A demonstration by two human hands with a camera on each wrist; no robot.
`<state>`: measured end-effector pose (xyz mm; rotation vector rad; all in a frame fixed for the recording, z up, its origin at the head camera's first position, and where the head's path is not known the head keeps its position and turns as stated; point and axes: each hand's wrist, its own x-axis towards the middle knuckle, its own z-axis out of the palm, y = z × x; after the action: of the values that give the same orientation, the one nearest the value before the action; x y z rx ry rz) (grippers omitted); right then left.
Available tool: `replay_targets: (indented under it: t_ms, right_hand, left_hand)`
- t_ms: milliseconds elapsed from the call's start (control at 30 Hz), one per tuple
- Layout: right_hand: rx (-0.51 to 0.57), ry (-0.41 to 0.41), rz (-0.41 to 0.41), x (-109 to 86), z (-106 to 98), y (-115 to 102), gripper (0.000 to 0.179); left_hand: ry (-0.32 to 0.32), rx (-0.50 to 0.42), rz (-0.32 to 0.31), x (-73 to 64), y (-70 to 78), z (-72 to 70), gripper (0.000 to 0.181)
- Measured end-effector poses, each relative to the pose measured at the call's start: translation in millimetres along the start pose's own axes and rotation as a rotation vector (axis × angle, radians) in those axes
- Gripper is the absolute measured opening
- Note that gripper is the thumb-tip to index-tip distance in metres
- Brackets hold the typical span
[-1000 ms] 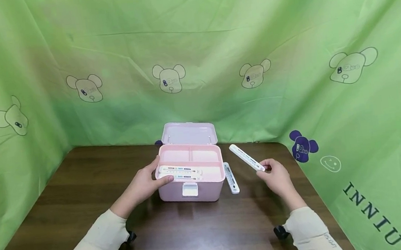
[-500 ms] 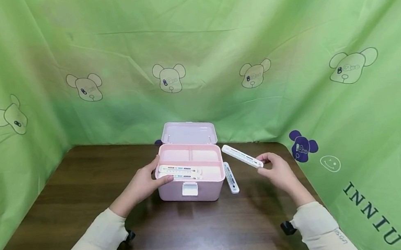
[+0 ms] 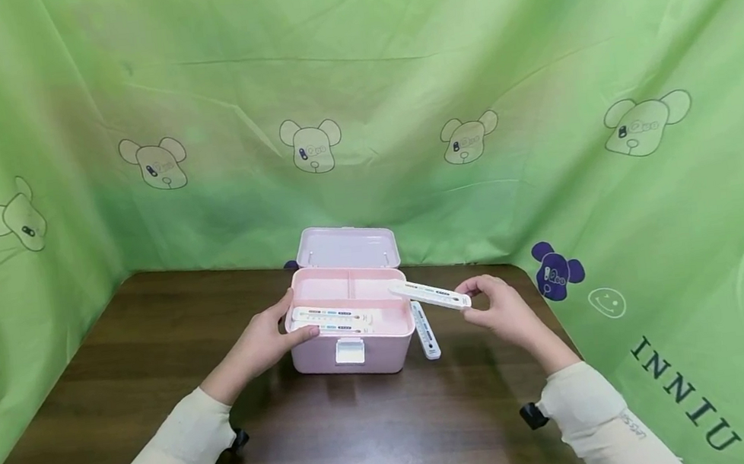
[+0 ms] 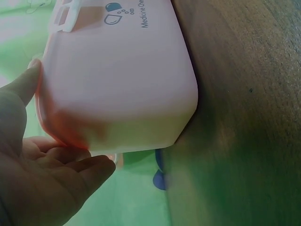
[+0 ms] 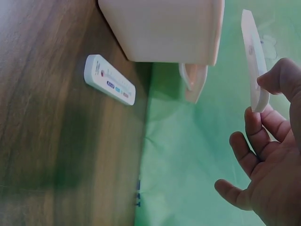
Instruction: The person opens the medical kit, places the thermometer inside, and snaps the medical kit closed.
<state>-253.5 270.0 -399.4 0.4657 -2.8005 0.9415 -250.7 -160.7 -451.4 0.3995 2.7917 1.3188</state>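
A pink medicine chest (image 3: 348,359) stands on the table with its lid (image 3: 347,249) raised at the back. My left hand (image 3: 264,344) grips its left front corner, thumb over the front rim and fingers along the side wall (image 4: 113,94). Two white thermometers (image 3: 326,315) lie side by side in the front compartment, partly under the thumb. My right hand (image 3: 501,313) pinches one end of another white thermometer (image 3: 434,295) between thumb and fingers. Its far end overlaps the chest's right rim in the head view. In the right wrist view this thermometer (image 5: 254,56) is seen edge-on.
One more white thermometer (image 3: 426,331) lies on the brown wooden table (image 3: 369,447), close to the right side of the chest. A divider (image 3: 351,284) splits the back of the chest into two compartments. Green cloth (image 3: 386,54) with bear heads hangs behind and on both sides.
My right hand has moved left with its thermometer, which has turned flatter and now reaches over the chest's right rim. The left hand keeps its grip on the chest.
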Motion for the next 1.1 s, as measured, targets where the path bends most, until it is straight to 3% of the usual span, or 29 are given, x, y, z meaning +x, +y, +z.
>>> replay_targets:
  t_ms: [367,733,1100]
  right_hand:
    - [-0.022,-0.063,-0.088,11.8,5.3,-15.5,0.028]
    - [-0.149,-0.131,-0.201,26.8,10.2,-37.7,0.025]
    - [-0.269,-0.265,-0.326,49.2,20.1,-65.8,0.028]
  left_hand:
    - [-0.017,0.016,-0.019,-1.9,0.3,-0.5,0.109]
    - [-0.017,0.028,0.001,-1.7,2.2,-1.0,0.11]
    - [-0.013,0.032,0.017,-0.2,4.2,-4.3,0.109]
